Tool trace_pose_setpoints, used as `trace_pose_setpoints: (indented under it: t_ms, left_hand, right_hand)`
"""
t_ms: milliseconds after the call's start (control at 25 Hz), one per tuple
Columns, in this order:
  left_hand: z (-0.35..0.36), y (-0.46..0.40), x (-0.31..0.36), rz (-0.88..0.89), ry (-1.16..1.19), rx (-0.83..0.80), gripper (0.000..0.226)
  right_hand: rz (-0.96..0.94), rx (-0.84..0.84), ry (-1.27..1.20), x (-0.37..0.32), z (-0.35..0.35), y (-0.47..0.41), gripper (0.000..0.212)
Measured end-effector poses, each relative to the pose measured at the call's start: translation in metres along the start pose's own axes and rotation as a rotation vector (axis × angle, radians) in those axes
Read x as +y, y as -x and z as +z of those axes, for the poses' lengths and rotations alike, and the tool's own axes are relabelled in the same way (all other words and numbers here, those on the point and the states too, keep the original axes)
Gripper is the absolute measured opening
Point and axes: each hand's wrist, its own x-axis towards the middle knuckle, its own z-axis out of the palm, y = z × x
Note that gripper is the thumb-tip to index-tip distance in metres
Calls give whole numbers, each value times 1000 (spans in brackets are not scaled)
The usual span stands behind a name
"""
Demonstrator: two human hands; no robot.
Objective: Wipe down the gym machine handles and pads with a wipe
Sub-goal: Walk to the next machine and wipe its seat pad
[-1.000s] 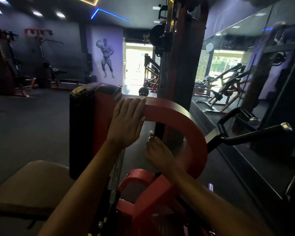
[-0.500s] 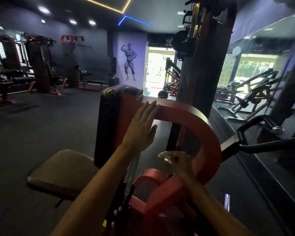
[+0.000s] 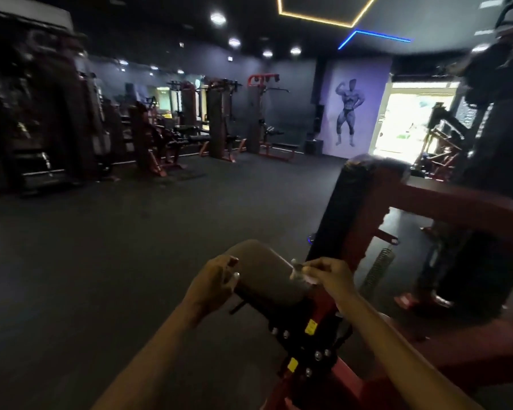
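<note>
The red machine frame carries the tall black back pad and, below it, the brown seat pad. My left hand hovers half-curled and empty at the seat's edge. My right hand pinches the small crumpled wipe over the seat. So bunched, it may skip patches or slip away.
</note>
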Motion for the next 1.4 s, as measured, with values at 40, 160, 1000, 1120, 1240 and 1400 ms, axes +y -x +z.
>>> trace_pose_setpoints:
  t_ms: [40,160,1000,1120,1240,1400]
  left_hand:
    - [-26,10,-22,-46,-34,35,32]
    - [-103,43,-87,-189,-117,79,34]
    - [-318,-32,-393,-369,-120,124,27]
    - [-305,-124,-433,-307,-85,64,28]
    - [-295,-212,-461,-266,-42,3,30]
    - [-252,-325,-494,-216,35,-86,31]
  right_hand:
    - [-71,-36,97,-9,33,0,16]
    - [-252,-119,258,-40,135,3,11]
    - [-381,-286,386,-108,552,-114,11]
    - [-337,-214,386,-100,571,-198,11]
    - [-326,-142,436,-101,576,-276,14]
    - [-276,-32,553,-92,557,-370,11]
